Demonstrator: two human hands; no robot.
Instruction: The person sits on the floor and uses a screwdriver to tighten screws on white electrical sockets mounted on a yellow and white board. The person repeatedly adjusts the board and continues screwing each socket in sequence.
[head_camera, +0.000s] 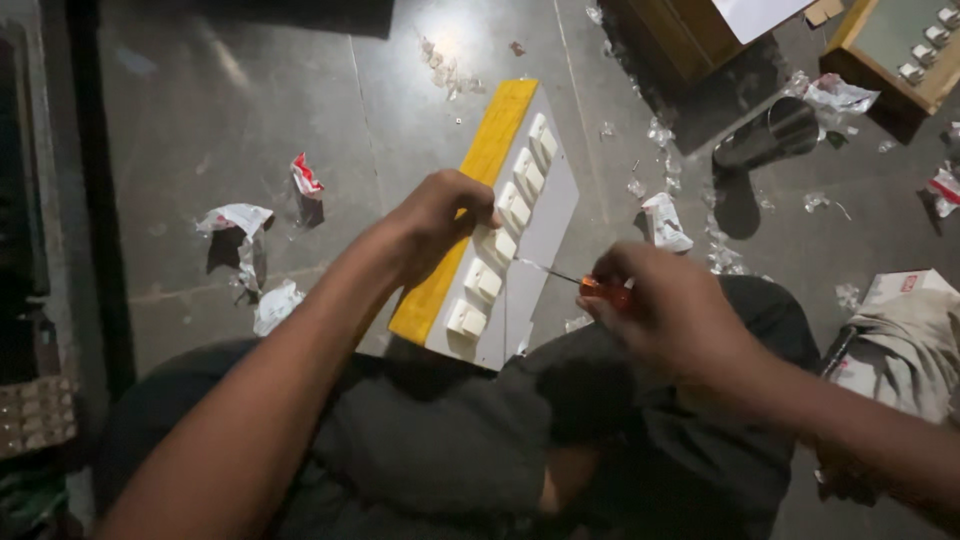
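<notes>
The scene was dim overall, lit by one hard source from above and ahead that left a pale glare patch on the dark floor (455, 40) near the top. The white switch panel (515, 225) was the brightest area, close to overexposed. Crumpled wrappers (235, 220) cast sharp, dark shadows toward the left and below. The left edge sank almost to black. The right hand (670, 315) was softly motion-blurred, and both forearms at the bottom looked out of focus and stretched by wide-angle distortion
</notes>
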